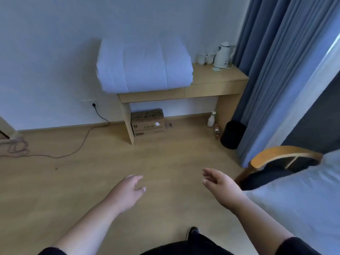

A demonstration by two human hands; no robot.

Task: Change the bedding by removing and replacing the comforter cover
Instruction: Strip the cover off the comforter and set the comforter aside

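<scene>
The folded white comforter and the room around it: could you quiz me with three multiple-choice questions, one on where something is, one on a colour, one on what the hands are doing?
1. Where does the folded comforter lie?
A. on the wooden desk
B. on the floor
C. on the chair

2. What colour are the curtains?
A. red
B. blue
C. yellow

3. What are the left hand and right hand doing?
A. both grip the comforter
B. one holds the kettle
C. both are empty, fingers relaxed

Answers: 1 A, the comforter sits on the desk's left end against the wall. 2 B, blue folds hang beside the desk. 3 C, both hands hover over bare floor, touching nothing.
</scene>
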